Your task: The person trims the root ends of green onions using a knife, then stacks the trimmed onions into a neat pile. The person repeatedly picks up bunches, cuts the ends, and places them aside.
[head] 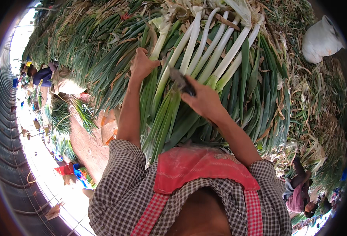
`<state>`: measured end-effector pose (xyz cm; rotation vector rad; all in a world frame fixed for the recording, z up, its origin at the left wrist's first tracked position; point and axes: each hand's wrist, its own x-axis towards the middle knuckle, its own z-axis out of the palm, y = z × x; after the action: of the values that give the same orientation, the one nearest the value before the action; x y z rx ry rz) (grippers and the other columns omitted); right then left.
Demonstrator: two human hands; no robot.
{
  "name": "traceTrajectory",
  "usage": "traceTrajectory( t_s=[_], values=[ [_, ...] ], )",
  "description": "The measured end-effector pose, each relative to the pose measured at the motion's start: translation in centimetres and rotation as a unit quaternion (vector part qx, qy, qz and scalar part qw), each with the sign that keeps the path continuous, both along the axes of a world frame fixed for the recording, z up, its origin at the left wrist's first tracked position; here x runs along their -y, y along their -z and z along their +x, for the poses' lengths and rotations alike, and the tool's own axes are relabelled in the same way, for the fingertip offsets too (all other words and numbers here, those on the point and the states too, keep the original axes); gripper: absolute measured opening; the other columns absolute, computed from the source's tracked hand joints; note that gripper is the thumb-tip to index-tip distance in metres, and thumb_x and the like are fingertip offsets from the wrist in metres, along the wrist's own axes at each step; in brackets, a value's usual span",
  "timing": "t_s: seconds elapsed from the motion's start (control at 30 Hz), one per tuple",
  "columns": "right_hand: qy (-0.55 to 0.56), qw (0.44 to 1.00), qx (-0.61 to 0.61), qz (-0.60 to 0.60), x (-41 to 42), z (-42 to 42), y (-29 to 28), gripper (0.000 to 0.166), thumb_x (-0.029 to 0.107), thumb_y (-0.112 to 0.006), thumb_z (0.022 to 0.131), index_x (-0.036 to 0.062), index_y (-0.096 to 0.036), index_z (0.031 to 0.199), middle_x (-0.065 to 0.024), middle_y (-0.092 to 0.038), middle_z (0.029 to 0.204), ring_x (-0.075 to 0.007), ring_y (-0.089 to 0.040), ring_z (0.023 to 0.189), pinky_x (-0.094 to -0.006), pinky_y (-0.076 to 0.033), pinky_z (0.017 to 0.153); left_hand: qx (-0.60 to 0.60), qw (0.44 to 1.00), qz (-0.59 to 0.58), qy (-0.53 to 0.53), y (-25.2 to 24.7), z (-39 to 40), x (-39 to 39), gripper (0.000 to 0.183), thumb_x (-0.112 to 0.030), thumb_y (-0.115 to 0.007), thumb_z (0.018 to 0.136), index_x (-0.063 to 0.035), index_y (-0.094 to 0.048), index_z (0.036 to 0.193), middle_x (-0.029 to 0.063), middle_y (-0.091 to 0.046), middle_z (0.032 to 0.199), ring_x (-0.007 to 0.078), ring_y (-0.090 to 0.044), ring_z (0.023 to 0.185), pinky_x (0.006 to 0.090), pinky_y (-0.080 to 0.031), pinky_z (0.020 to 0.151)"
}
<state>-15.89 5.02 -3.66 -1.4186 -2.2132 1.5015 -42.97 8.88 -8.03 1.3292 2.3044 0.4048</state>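
My left hand (144,65) is closed around a large green onion stalk (160,41) at the left end of a row. Leafy roots and loose outer skin still hang at that stalk's upper end. A short, dark-handled knife (180,81) is in my right hand (206,98), its blurred blade pointing up and left toward my left hand. Between and beyond my hands lie several white-shanked green onions (217,44), side by side on a thick bed of green leaves (259,97). Their root ends point away from me.
Heaped green onions (97,53) spread to the left and beyond. Dry leaf waste (312,109) covers the right side, with a white sack (322,39) on it. One person (42,77) is at far left, another (298,191) at lower right. Bare ground (86,147) shows at left.
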Motion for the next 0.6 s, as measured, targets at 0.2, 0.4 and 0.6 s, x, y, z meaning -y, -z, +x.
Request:
traceTrajectory(
  t_s=[0.2, 0.4, 0.6],
  values=[
    [0.024, 0.997, -0.036, -0.059, 0.3, 1.3, -0.2, 0.067, 0.039, -0.062, 0.083, 0.0141, -0.042, 0.141, -0.0189, -0.066, 0.103, -0.0341, -0.063, 0.095, -0.0377, -0.047, 0.084, 0.210, 0.976, -0.053, -0.033, 2.3, -2.2, 1.2, 0.067, -0.029, -0.078, 0.077, -0.0009, -0.043, 0.126, 0.0105, -0.057, 0.101, 0.0184, -0.055, 0.090, 0.0356, -0.047, 0.080],
    [-0.030, 0.996, 0.023, -0.076, 1.0, 0.5, -1.0, 0.067, 0.040, -0.060, 0.084, 0.0138, -0.041, 0.142, -0.0189, -0.065, 0.106, -0.0351, -0.062, 0.099, -0.0374, -0.046, 0.085, 0.382, 0.904, 0.015, -0.190, 5.4, -4.6, 1.8, 0.053, -0.044, -0.052, 0.095, 0.0034, -0.054, 0.118, 0.0148, -0.057, 0.112, 0.0234, -0.053, 0.102, 0.0404, -0.043, 0.089],
    [0.007, 0.999, 0.019, 0.049, -0.8, -1.6, 0.1, 0.064, 0.046, -0.059, 0.082, 0.0147, -0.045, 0.136, -0.0205, -0.067, 0.092, -0.0400, -0.065, 0.085, -0.0467, -0.051, 0.075, 0.373, 0.897, -0.002, -0.237, 7.0, -6.2, 1.9, 0.077, -0.069, -0.046, 0.087, 0.0020, -0.065, 0.112, 0.0105, -0.060, 0.090, 0.0199, -0.052, 0.082, 0.0376, -0.043, 0.076]
  ],
)
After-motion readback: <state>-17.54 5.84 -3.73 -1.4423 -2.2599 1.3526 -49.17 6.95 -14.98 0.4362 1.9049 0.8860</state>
